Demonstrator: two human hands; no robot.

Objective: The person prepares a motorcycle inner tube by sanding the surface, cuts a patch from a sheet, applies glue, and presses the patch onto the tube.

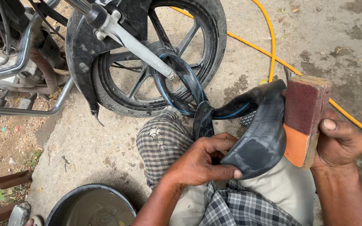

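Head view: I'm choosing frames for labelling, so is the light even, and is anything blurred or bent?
Head view: soft daylight, with no hard shadows or glare; the left hand, inner tube and sanding block in the right hand are sharp; the wheel bows slightly from the wide lens; the basin is cut off by the frame's edge.

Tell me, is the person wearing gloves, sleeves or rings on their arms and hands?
No. The left hand and right hand are bare, with no gloves, rings or watch. Both forearms are bare too, with no sleeves in view. The nails are short.
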